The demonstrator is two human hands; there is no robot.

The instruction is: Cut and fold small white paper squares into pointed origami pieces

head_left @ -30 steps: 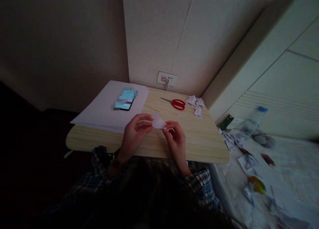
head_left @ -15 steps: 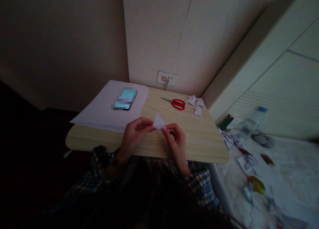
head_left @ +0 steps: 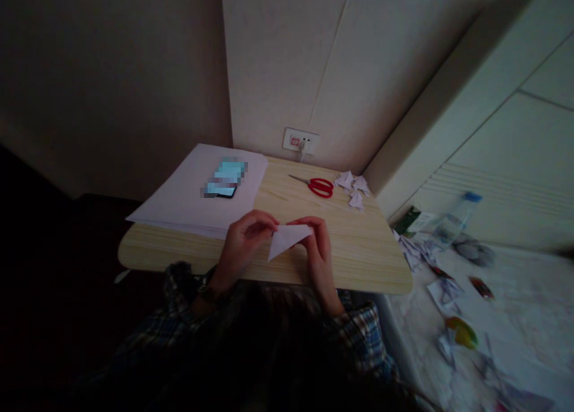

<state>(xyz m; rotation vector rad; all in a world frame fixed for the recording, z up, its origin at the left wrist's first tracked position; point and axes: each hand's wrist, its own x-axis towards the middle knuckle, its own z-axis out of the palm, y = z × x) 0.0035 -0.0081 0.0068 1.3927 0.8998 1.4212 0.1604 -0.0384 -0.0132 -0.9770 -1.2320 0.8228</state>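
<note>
- Left hand (head_left: 246, 238), right hand (head_left: 318, 247): fingers pinch two corners of the paper triangle (head_left: 287, 237), apparently to steady it over the table (head_left: 363, 250).
- Scissors (head_left: 309, 182): at one o'clock from it, presumably clear of handwork.

White paper (head_left: 287, 237), red scissor handles (head_left: 320, 187), blue-and-white plaid sleeves (head_left: 365, 339)

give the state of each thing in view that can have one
folded paper: triangular, one point downward
left hand: pinching the paper's left end
right hand: holding its right end
phone: screen lit
scissors: closed, lying flat
large sheets: stacked flat
wall socket: plug in
bottle: blue cap on
</note>
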